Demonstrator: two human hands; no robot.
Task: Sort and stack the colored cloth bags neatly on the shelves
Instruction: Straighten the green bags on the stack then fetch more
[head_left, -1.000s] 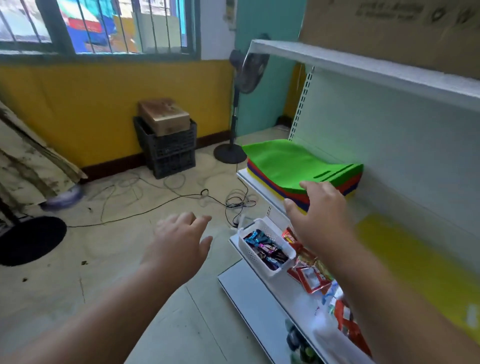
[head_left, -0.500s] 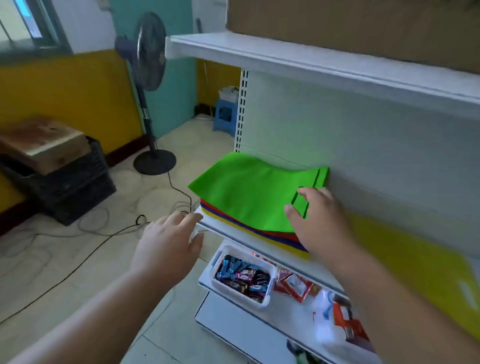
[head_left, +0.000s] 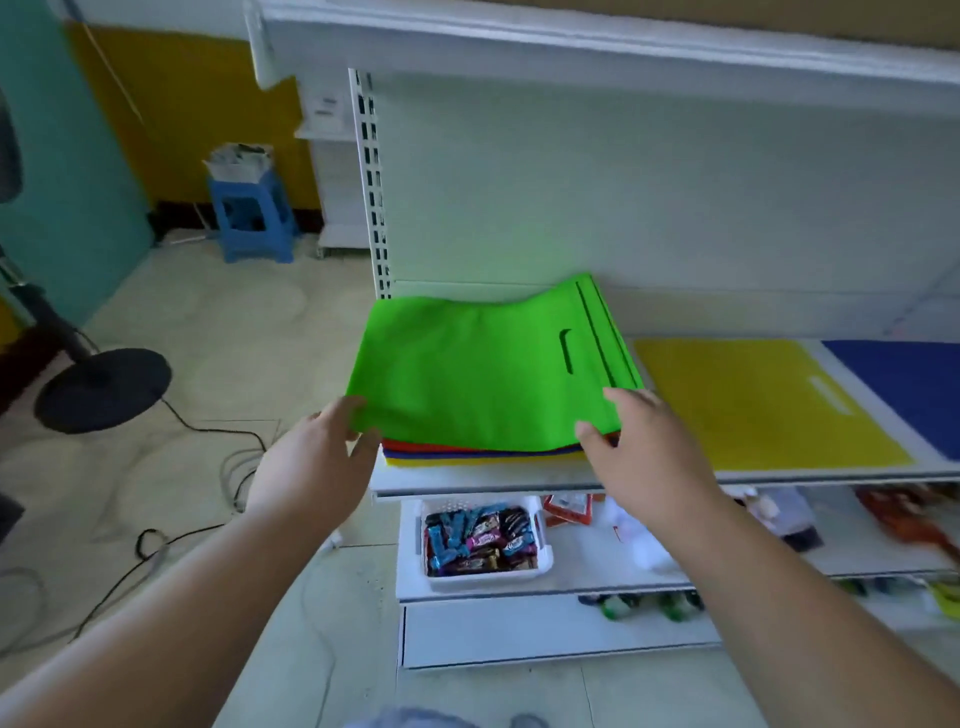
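Both hands are flanking the green bag (head_left: 483, 369) topping the mixed stack at the shelf's (head_left: 467, 480) left front corner. Left hand (head_left: 311, 462) is touching its near-left corner, fingers loosely spread; right hand (head_left: 644, 457) is resting at its near-right corner — gripping nothing. The bag's long axis is running along the shelf edge, handle slot rightward — toward the yellow bag (head_left: 753, 400).

Stack of bags (head_left: 493, 374) on the shelf (head_left: 519, 480), two single bags (head_left: 769, 400) rightward, basket (head_left: 485, 545) on the shelf below.
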